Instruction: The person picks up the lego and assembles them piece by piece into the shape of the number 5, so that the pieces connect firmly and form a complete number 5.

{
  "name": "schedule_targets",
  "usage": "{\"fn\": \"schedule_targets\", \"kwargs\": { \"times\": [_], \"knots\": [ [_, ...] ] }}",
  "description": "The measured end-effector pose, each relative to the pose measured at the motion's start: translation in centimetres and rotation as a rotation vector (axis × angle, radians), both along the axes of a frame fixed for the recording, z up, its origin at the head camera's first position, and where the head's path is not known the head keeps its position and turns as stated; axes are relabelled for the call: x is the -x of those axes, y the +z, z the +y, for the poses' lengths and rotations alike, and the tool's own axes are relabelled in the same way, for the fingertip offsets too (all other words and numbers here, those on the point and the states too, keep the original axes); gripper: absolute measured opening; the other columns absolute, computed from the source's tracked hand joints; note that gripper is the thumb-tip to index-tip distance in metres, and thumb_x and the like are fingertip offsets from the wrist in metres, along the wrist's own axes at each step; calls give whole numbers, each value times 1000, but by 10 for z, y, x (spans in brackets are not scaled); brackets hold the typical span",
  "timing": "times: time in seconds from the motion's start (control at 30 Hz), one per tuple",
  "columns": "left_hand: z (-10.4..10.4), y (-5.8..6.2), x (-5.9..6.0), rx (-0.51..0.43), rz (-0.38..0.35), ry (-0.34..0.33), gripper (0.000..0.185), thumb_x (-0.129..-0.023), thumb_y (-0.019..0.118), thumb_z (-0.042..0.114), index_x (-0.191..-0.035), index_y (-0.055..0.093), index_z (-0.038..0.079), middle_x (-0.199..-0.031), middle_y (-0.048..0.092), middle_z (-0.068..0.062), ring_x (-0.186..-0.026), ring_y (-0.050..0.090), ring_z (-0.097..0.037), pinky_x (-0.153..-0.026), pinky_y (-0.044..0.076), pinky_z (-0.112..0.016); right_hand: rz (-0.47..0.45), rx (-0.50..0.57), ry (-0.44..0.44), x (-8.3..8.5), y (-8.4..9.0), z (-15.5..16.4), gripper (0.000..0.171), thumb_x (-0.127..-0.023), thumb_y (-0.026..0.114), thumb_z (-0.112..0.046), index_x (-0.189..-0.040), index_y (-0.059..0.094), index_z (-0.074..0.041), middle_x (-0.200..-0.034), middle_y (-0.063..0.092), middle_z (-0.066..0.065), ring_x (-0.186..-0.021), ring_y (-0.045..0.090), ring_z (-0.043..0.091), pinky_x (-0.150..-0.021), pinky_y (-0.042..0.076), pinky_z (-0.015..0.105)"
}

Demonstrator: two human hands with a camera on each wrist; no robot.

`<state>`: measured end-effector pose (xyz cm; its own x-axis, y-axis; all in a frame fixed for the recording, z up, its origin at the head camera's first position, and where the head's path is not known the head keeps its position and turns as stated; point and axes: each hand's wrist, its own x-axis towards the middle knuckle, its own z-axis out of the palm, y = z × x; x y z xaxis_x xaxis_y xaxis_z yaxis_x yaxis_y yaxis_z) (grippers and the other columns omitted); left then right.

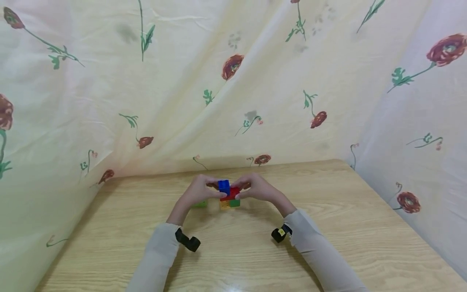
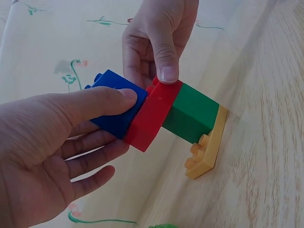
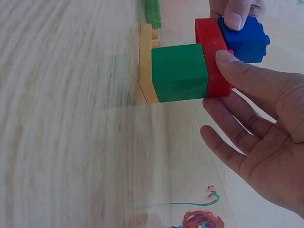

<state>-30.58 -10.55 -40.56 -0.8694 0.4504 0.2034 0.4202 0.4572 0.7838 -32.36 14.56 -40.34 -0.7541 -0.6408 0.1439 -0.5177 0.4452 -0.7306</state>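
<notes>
Sleeves of pale cloth come up from the bottom of the head view, one on each of my forearms, with a dark wrist camera strapped at each cuff. Both arms angle inward over the wooden worktop [image 1: 328, 227], and my hands meet near its far edge, close to the flowered curtain [image 1: 109, 101] that hangs behind and to both sides.

My left hand [image 1: 197, 192] has its thumb laid flat along the top of the blue brick [image 2: 116, 102], with the other fingers [image 2: 95, 147] curled underneath it, so this hand is grasping that brick. My right hand [image 1: 257, 188] pinches the red brick [image 2: 154, 114]: the thumb presses its near edge and the remaining fingers bend loosely below (they do not touch the green one).

The bricks form a small stack standing on the worktop between my two hands. A flat yellow plate [image 3: 146, 66] is at the bottom, resting on the wood; the green brick [image 3: 179, 72] sits on it, the red brick on the green, and the blue brick on top, set off to one side of the red.

Another green piece [image 3: 153, 12] lies on the worktop just beside the yellow plate, near my left hand.
</notes>
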Motion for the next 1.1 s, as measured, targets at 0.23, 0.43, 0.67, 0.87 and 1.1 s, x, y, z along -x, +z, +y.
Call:
{"fn": "schedule_targets", "kwargs": {
  "times": [0.23,0.43,0.67,0.87,1.1],
  "knots": [
    [1,-3,-2,16,-21,21,32,-84,86,24,-113,79,14,-98,79,0,-94,69,-15,-101,52,-50,-3,2,-1,-1,-4,-1,33,-89,80,-12,-121,75,-6,-117,76,10,-103,70,22,-96,56,47],
    [1,0,-3,7,-18,14,29,-84,86,23,-111,80,15,-96,79,1,-92,69,-13,-97,54,-46,11,-12,-10,-1,-3,-1,33,-89,80,-14,-121,75,-6,-117,76,9,-105,69,21,-96,56,48],
    [0,3,-2,4,-16,-3,30,-84,85,25,-111,80,12,-97,79,-3,-92,70,-15,-92,56,-43,17,-14,-14,0,-1,-2,34,-89,80,-14,-121,75,-6,-117,76,9,-105,69,22,-96,55,47],
    [-2,1,-1,-23,-14,-28,31,-85,84,24,-112,79,9,-98,79,-7,-91,71,-16,-89,57,-38,26,-10,-6,-1,-1,-1,33,-89,79,-13,-121,74,-4,-117,75,11,-105,69,23,-95,56,46],
    [-2,0,0,-26,-14,-35,30,-86,84,23,-113,79,9,-97,79,-7,-90,71,-16,-88,57,-36,12,-12,-16,1,-3,-1,33,-89,80,-13,-121,75,-7,-117,75,9,-105,69,22,-96,55,46]
  ]
}}
